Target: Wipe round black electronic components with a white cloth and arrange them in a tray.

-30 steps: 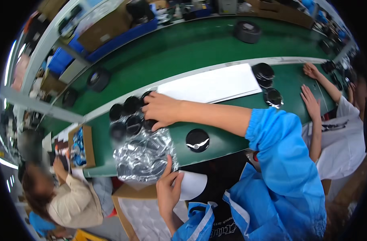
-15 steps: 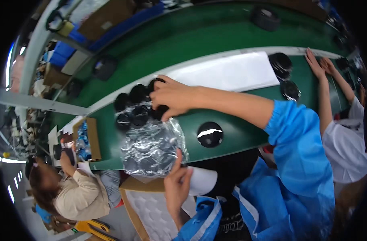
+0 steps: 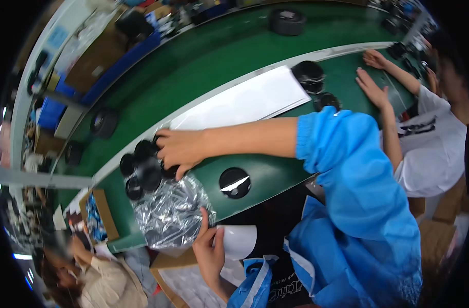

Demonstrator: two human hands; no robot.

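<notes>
My right hand (image 3: 180,150) reaches left across the green table, its fingers curled over black round caps (image 3: 148,173) at the end of a group of several. The caps sit at the far edge of a crinkled clear plastic bag (image 3: 173,213), which has more dark round shapes under it. Close to the bag's near right side is my left hand (image 3: 209,254), index finger raised and the other fingers bent. A curled white sheet (image 3: 238,241) sticks out beside its thumb and seems held there. One shiny black disc (image 3: 235,183) lies alone on the table, right of the bag.
White sheets (image 3: 244,100) lie along the table's far rim, with black round parts (image 3: 309,77) at their right end. Beyond runs a green belt (image 3: 193,66) carrying dark round parts. Co-workers sit left and right. A cardboard box (image 3: 178,277) stands below the bag.
The view has shifted and turned, so the table sits further left and tilts more. My right hand stays on the caps. The right-hand co-worker's hands have moved apart.
</notes>
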